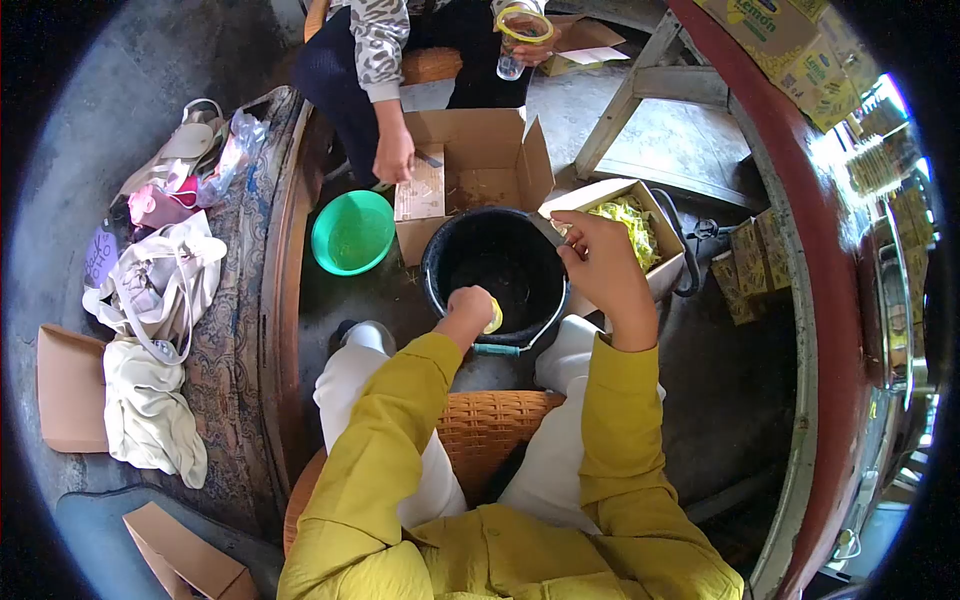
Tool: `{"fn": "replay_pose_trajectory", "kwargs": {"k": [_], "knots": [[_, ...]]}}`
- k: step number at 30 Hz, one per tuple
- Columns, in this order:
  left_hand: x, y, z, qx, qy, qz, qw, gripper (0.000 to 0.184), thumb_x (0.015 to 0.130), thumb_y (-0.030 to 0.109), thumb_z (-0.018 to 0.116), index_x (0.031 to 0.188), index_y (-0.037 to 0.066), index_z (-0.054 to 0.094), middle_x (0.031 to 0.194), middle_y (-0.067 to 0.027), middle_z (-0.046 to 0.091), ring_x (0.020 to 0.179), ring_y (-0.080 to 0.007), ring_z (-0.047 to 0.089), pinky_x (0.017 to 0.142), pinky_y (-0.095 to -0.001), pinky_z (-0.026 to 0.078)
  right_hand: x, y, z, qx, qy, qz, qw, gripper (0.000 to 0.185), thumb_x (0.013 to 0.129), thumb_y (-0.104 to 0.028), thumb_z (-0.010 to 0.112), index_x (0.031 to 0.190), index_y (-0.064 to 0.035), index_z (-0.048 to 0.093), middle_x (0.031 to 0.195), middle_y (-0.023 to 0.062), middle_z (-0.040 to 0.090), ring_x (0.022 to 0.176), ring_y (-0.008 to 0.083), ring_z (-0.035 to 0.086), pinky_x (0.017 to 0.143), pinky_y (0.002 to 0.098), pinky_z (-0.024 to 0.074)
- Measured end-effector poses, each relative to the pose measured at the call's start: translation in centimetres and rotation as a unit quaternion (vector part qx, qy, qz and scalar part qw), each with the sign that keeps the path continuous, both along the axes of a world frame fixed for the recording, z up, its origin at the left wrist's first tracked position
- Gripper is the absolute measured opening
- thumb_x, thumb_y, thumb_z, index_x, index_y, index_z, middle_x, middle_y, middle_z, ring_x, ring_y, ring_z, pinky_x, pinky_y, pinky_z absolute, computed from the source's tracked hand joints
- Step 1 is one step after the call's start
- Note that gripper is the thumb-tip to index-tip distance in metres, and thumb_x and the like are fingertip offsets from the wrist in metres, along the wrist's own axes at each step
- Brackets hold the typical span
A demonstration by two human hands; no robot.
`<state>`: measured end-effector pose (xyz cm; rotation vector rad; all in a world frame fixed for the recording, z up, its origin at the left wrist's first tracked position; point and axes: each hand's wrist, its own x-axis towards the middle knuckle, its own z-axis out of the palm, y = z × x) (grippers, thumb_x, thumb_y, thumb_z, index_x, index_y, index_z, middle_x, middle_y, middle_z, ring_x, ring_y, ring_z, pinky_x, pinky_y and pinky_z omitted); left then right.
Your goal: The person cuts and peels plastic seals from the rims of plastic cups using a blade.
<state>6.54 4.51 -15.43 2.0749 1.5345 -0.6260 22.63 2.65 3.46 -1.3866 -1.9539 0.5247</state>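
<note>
Bucket (498, 232) at frame centre; left hand (467, 311) curls round yellow piece (494, 317), likely light, best held by edge; right hand (604, 262) pinches thin grey strip (550, 231), probably stiff.

In came the daylight at the upper right, flaring white with a violet fringe and slapping a hard glare onto the glossy red-painted table (838, 310)! Away from it, the smooth grey floor (130, 60) took only soft, muted light, while the deep round black plastic bucket (470, 250) sank into shadow inside. The centre looked fairly crisp; wide-angle distortion bowed the table's edge, the right margin smeared, and blackness swallowed every corner.
</note>
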Motion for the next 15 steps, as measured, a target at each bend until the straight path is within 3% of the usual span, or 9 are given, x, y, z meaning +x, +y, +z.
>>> {"fn": "replay_pose_trajectory", "kwargs": {"k": [1, 4, 6, 7, 8, 9, 11, 12, 15], "knots": [[-0.1, 0.1, 0.4, -0.024, 0.012, 0.008, 1.0, 0.051, 0.053, 0.022, 0.082, 0.096, 0.006, 0.059, 0.095, -0.0136, 0.064, 0.089, -0.0287, 0.063, 0.072, -0.0382, 0.051, 0.0, -0.1, 0.0, -0.006, 0.002, 0.001, 1.0, 0.035, 0.067, 0.006, 0.063, 0.101, -0.0021, 0.062, 0.067, 0.0101, 0.057, 0.055, 0.0172, 0.052, 0.055, 0.028, 0.0452], [0.4, -0.5, -1.3, 0.234, -0.072, 0.066, 0.967, 0.048, 0.051, 0.025, 0.084, 0.094, 0.01, 0.067, 0.098, -0.0107, 0.064, 0.093, -0.0264, 0.062, 0.076, -0.0356, 0.051, 0.0, 0.0, 0.1, -0.014, 0.005, 0.005, 1.0, 0.035, 0.067, 0.006, 0.063, 0.101, -0.0018, 0.062, 0.068, 0.0104, 0.057, 0.056, 0.0172, 0.053, 0.056, 0.028, 0.0454], [0.6, -0.3, -0.4, 0.063, 0.005, 0.047, 0.997, 0.034, 0.062, 0.017, 0.075, 0.094, 0.013, 0.068, 0.1, -0.0069, 0.065, 0.093, -0.0239, 0.062, 0.075, -0.0335, 0.051, -0.1, 0.0, 0.3, -0.014, 0.0, 0.001, 1.0, 0.035, 0.067, 0.006, 0.063, 0.101, -0.0016, 0.062, 0.068, 0.0106, 0.057, 0.056, 0.0171, 0.053, 0.056, 0.0278, 0.0454], [0.6, -0.3, 0.6, -0.024, 0.043, 0.036, 0.998, 0.028, 0.067, 0.012, 0.071, 0.095, 0.014, 0.068, 0.1, -0.005, 0.065, 0.093, -0.0226, 0.063, 0.074, -0.0324, 0.051, -0.1, 0.0, 0.4, -0.018, 0.003, 0.004, 1.0, 0.034, 0.067, 0.005, 0.062, 0.1, -0.0005, 0.061, 0.069, 0.0131, 0.058, 0.059, 0.0219, 0.055, 0.058, 0.0304, 0.0461], [-0.1, -0.2, -0.4, 0.013, -0.016, 0.027, 0.999, 0.044, 0.052, 0.02, 0.081, 0.092, 0.01, 0.067, 0.098, -0.0111, 0.064, 0.094, -0.0261, 0.062, 0.077, -0.0354, 0.05, -0.2, -0.1, 0.5, -0.024, 0.006, 0.007, 1.0, 0.033, 0.067, 0.004, 0.061, 0.1, 0.0007, 0.061, 0.07, 0.0155, 0.059, 0.062, 0.0266, 0.057, 0.06, 0.0329, 0.0468], [0.0, -0.4, 0.1, 0.017, -0.005, 0.009, 1.0, 0.041, 0.056, 0.018, 0.079, 0.094, 0.01, 0.068, 0.099, -0.0093, 0.064, 0.094, -0.0247, 0.062, 0.077, -0.034, 0.05, -0.2, -0.1, 0.6, -0.028, 0.009, 0.01, 1.0, 0.033, 0.066, 0.003, 0.06, 0.099, 0.0018, 0.061, 0.071, 0.018, 0.06, 0.065, 0.0313, 0.059, 0.063, 0.0355, 0.0475], [0.4, -0.8, 1.3, 0.026, 0.017, -0.027, 0.999, 0.034, 0.063, 0.014, 0.074, 0.097, 0.011, 0.068, 0.102, -0.0056, 0.065, 0.095, -0.0219, 0.062, 0.077, -0.0311, 0.05, -0.1, -0.1, 0.4, -0.018, 0.002, 0.007, 1.0, 0.032, 0.066, 0.003, 0.06, 0.098, 0.0016, 0.061, 0.071, 0.018, 0.06, 0.065, 0.0314, 0.059, 0.063, 0.0359, 0.0474], [0.6, -0.7, 1.2, -0.025, 0.042, 0.047, 0.998, 0.038, 0.059, 0.015, 0.077, 0.096, 0.011, 0.068, 0.1, -0.0068, 0.065, 0.094, -0.0224, 0.062, 0.078, -0.0311, 0.05, 0.0, 0.1, 0.4, -0.012, -0.002, 0.004, 1.0, 0.032, 0.066, 0.003, 0.06, 0.098, 0.0015, 0.061, 0.071, 0.018, 0.06, 0.065, 0.0315, 0.059, 0.063, 0.036, 0.0474], [-0.2, -0.5, 0.7, 0.014, -0.018, 0.012, 1.0, 0.04, 0.057, 0.014, 0.078, 0.095, 0.011, 0.068, 0.101, -0.0084, 0.065, 0.094, -0.0239, 0.062, 0.077, -0.0318, 0.05, 0.2, 0.1, 0.2, -0.019, 0.0, 0.009, 1.0, 0.036, 0.067, 0.006, 0.062, 0.102, -0.0013, 0.061, 0.067, 0.0101, 0.058, 0.057, 0.0166, 0.054, 0.056, 0.0273, 0.0453]]}}
